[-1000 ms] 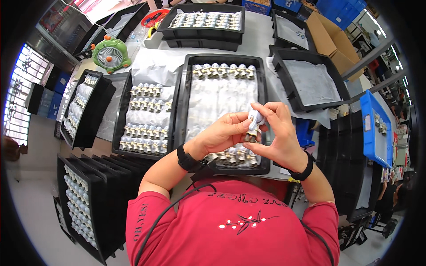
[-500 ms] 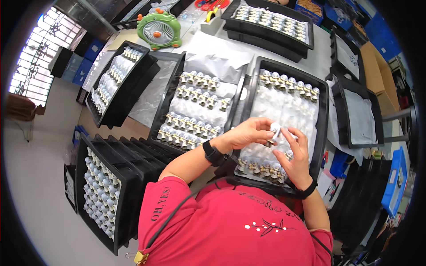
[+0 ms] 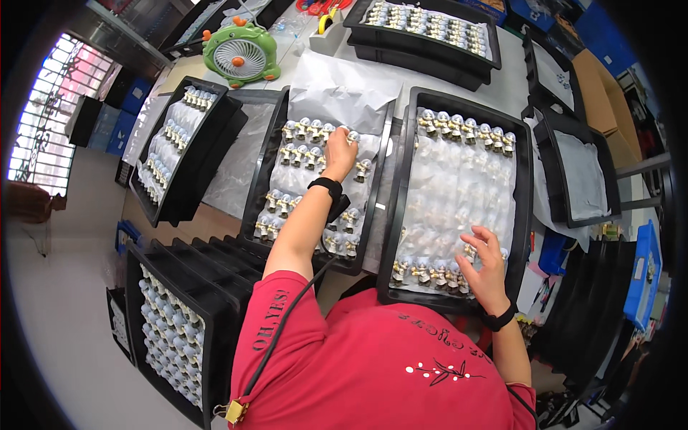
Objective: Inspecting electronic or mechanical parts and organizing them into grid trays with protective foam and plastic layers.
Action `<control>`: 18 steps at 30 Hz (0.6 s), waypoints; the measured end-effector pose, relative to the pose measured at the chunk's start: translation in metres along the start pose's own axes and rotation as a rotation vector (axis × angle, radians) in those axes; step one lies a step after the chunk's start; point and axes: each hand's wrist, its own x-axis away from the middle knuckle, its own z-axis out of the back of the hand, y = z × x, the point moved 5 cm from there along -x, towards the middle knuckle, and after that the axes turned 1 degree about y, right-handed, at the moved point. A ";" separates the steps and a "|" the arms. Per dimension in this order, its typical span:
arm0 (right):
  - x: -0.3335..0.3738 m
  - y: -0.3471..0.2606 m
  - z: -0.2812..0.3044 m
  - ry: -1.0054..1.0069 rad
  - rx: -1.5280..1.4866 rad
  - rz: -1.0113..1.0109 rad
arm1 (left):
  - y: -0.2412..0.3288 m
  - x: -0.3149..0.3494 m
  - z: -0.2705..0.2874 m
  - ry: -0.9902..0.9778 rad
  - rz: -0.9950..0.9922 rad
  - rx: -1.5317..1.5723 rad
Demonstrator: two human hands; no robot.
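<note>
Small figurines with pale round heads and gold-and-dark bodies stand in rows in a black tray (image 3: 369,215) lined with white sheeting. My left hand (image 3: 341,154) reaches into this tray, its fingers pinched around a figurine (image 3: 353,136) at the right end of the far row; the fingers partly cover it. In the black tray to the right (image 3: 527,193), my right hand (image 3: 484,269) hovers over the near rows, fingers spread and holding nothing. Just beyond its fingertips a figurine (image 3: 469,251) is partly hidden. Another row of figurines (image 3: 466,132) lines that tray's far end.
A green fan (image 3: 240,54) stands at the back left, near a tilted black tray (image 3: 229,118) of figurines. Stacked trays (image 3: 423,61) are at the back. At my lower left, a tray (image 3: 204,315) of pale-headed figurines stands beside more black trays. A lined tray (image 3: 580,172) lies right.
My left hand has moved from over the right tray to the far row of the left tray, taking the figurine. The right hand has let go and dropped slightly nearer, fingers spread.
</note>
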 end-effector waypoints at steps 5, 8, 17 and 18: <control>0.011 0.005 0.005 0.003 0.020 -0.042 | 0.011 -0.003 -0.015 0.108 -0.149 -0.034; 0.015 0.005 0.008 -0.008 0.004 -0.050 | 0.008 -0.007 -0.022 0.085 -0.105 -0.183; 0.016 0.037 0.032 -0.133 0.070 -0.013 | 0.017 -0.007 -0.010 -0.020 -0.015 -0.180; 0.014 0.044 0.038 -0.122 0.083 -0.022 | 0.027 -0.007 -0.001 0.023 -0.077 -0.095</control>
